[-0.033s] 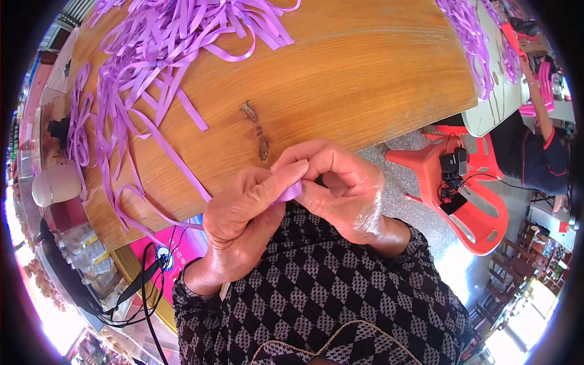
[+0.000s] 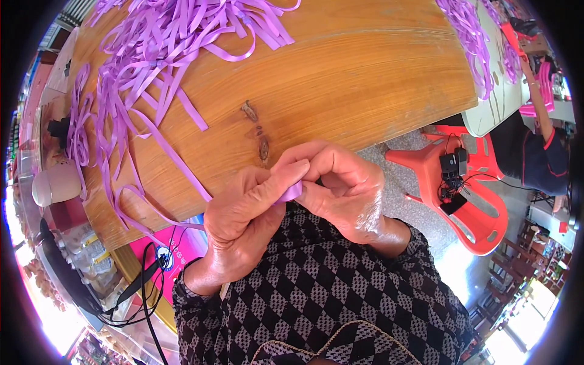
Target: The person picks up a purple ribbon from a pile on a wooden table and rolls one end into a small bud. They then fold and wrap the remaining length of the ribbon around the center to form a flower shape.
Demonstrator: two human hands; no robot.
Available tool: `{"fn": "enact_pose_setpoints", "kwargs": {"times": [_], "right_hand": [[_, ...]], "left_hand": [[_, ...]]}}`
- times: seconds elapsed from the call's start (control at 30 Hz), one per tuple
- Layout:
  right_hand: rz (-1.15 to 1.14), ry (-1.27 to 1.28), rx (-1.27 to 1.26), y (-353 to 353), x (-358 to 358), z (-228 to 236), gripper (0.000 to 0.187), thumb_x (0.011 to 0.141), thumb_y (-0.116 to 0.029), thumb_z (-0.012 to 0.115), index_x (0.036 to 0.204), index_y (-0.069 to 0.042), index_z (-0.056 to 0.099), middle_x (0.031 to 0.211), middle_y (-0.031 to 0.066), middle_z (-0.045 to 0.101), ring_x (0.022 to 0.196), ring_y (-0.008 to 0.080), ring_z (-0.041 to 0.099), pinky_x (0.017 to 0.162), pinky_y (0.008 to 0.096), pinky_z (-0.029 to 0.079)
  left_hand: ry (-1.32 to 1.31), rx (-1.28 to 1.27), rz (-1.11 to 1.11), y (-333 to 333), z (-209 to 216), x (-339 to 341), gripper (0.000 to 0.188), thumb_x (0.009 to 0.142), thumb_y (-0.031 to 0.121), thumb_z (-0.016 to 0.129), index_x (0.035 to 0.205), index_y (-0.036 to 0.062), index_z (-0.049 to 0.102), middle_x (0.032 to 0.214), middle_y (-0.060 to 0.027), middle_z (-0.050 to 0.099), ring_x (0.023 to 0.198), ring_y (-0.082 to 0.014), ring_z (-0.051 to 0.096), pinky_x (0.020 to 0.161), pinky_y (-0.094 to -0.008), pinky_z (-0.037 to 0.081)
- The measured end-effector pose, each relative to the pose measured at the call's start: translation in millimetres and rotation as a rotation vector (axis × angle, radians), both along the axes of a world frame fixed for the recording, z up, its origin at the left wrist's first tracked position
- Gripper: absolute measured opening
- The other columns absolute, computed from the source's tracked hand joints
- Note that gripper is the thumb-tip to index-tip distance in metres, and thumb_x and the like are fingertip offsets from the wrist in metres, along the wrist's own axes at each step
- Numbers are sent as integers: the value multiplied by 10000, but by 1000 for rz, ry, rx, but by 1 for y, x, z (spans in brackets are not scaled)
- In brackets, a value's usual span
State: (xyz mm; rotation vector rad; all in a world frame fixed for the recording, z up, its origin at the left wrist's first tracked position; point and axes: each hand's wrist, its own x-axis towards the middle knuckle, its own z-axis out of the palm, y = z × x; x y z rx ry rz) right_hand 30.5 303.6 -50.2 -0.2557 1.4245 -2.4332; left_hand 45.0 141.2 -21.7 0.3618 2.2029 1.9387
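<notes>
**Hands and ribbon unmoved from the earlier frame; both hands closed on ribbon at the near edge**

Compared with the earlier frame, no clear shift is found in either hand, the ribbon or the surroundings.

Left hand (image 2: 240, 216): nearly closed, thumb and forefinger pinching a short folded part of a purple ribbon (image 2: 292, 192). Right hand (image 2: 344, 191): fingers bent into a loose curl with a gap inside, thumb tip on the ribbon's right end; its forefinger tip is hidden behind the left thumb. The hands meet, and the held part sits between them over the near edge of the wooden worktop (image 2: 365, 79).

Purple strands (image 2: 176, 161) run from the ribbon pile (image 2: 176, 36), at the worktop's far left, toward the left hand; whether one joins the held part cannot be told.

Edges and room: the near edge slants from the near left corner up to the near right corner. Bare wood shows between pile and right edge, and directly beyond the hands. Beneath the near edge, a pink package (image 2: 179, 243) lies left of the left hand; a red plastic stool (image 2: 420, 164) stands right of the right hand, well apart.
</notes>
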Motion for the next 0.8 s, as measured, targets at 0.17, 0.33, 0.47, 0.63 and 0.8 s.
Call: {"fn": "enact_pose_setpoints", "kwargs": {"times": [0.17, 0.33, 0.47, 0.63, 0.8], "right_hand": [[-24, -28, -51, -2, -1, 0, 84, 813, 84, 565, 828, 9, 533, 922, 57, 572, 735, 46, 514, 620, 185, 416], [5, -271, 58, 7, -2, 4, 101, 775, 121, 559, 795, 25, 532, 851, 123, 590, 757, 147, 569, 682, 255, 473], [-34, -377, 40, 20, -7, 10, 69, 754, 53, 595, 762, 23, 534, 833, 125, 588, 677, 113, 525, 603, 220, 432], [-15, 81, 400, 20, 2, 9, 114, 767, 92, 584, 825, 14, 525, 855, 106, 576, 667, 95, 498, 575, 217, 399], [31, 284, 413, 16, -1, 8, 141, 765, 94, 601, 842, 0, 529, 856, 91, 575, 659, 101, 496, 562, 216, 390]], "left_hand": [[-47, 19, -15, 0, -5, 0, 436, 778, -129, 535, 1187, 20, 561, 892, -73, 570, 796, -161, 538, 718, -241, 414], [-417, 186, 131, -4, 7, 4, 539, 784, -108, 563, 1292, 34, 456, 939, -39, 571, 782, -79, 522, 705, -195, 412], [-506, 146, 117, -12, 16, 7, 375, 780, -77, 605, 1142, 1, 550, 880, -23, 587, 742, -57, 524, 681, -188, 422], [-110, -325, 16, -17, 15, 5, 184, 774, 22, 671, 945, -7, 609, 813, -41, 608, 745, -86, 560, 667, -217, 445], [-180, -110, 39, -7, 10, 5, 196, 772, 55, 689, 922, -18, 587, 813, -56, 607, 706, -104, 564, 644, -251, 469]]}}
